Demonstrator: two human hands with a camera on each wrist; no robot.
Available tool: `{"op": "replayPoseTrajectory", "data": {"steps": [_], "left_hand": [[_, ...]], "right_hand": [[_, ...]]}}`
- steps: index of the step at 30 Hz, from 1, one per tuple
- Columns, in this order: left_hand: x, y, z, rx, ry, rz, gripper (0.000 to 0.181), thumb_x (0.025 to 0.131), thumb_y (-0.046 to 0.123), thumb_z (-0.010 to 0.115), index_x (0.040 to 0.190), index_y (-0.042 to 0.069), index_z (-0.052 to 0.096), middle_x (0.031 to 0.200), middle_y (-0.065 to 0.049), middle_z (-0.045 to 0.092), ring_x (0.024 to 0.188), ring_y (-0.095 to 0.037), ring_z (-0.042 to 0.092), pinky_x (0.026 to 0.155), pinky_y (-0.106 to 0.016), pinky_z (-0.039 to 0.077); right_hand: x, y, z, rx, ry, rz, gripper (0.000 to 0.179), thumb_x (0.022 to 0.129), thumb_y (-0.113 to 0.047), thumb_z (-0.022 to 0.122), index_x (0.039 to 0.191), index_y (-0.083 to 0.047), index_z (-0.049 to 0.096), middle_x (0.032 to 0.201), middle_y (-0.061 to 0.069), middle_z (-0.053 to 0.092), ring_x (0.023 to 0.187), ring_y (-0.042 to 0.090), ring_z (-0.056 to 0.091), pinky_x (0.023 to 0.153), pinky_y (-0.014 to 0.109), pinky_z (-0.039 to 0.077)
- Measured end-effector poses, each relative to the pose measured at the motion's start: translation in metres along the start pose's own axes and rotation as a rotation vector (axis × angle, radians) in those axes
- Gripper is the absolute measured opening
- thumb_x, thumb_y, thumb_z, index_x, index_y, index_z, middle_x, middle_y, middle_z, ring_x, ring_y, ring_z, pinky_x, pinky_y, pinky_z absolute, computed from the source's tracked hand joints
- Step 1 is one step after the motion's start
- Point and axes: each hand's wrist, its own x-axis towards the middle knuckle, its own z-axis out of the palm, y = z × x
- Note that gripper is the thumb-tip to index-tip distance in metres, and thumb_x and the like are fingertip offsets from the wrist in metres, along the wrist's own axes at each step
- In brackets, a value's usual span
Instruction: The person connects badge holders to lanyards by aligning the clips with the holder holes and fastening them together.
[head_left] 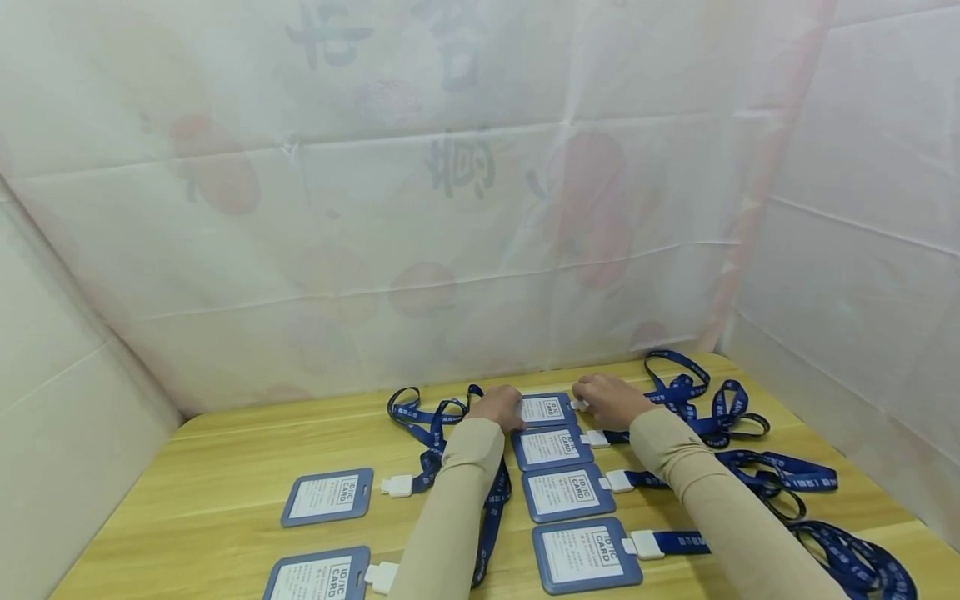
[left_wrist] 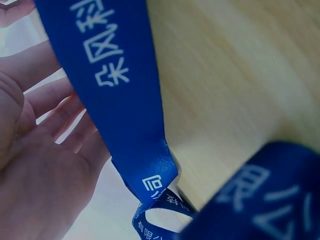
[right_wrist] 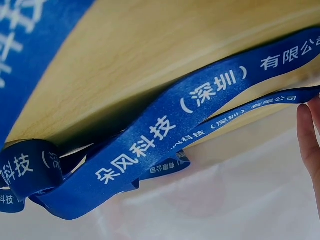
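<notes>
My left hand grips the left edge of the farthest blue ID card holder in the right column. In the left wrist view, its fingertips are hidden behind a blue lanyard strap. At that holder's right end, my right hand pinches the white clip, which is partly covered by the fingers. Only a finger of this hand shows in the right wrist view, beside a blue printed lanyard. Three similar holders, such as the nearest one, lie in line below the farthest.
Another holder lies on the left of the wooden table, with a second holder nearer. Loosely bundled lanyards spread along the right side. White cloth walls stand behind and at both sides.
</notes>
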Motion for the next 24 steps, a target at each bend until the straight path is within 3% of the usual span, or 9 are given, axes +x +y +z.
{"op": "replayPoseTrajectory", "data": {"steps": [14, 15, 24], "left_hand": [[0.001, 0.0, 0.002, -0.043, 0.011, -0.02, 0.03, 0.084, 0.01, 0.084, 0.111, 0.001, 0.073, 0.101, -0.009, 0.069, 0.081, -0.02, 0.059, 0.076, -0.035, 0.053], [0.005, -0.005, 0.007, -0.043, 0.029, -0.004, 0.031, 0.083, 0.01, 0.085, 0.111, 0.002, 0.074, 0.101, -0.008, 0.069, 0.08, -0.019, 0.059, 0.075, -0.035, 0.053], [-0.007, 0.004, -0.003, -0.029, 0.024, -0.017, 0.032, 0.084, 0.01, 0.084, 0.112, 0.001, 0.073, 0.103, -0.009, 0.069, 0.081, -0.018, 0.058, 0.075, -0.032, 0.052]], "right_hand": [[0.001, -0.002, 0.0, 0.013, -0.033, 0.034, 0.02, 0.082, 0.006, 0.077, 0.094, -0.007, 0.069, 0.089, 0.005, 0.066, 0.08, 0.02, 0.065, 0.073, 0.036, 0.057], [0.001, -0.002, 0.0, 0.012, -0.033, 0.033, 0.02, 0.082, 0.006, 0.077, 0.094, -0.007, 0.07, 0.089, 0.005, 0.066, 0.08, 0.02, 0.065, 0.073, 0.036, 0.057], [0.002, -0.004, 0.0, 0.026, -0.05, 0.047, 0.017, 0.082, 0.008, 0.077, 0.091, -0.005, 0.07, 0.087, 0.007, 0.066, 0.08, 0.022, 0.065, 0.072, 0.035, 0.058]]}}
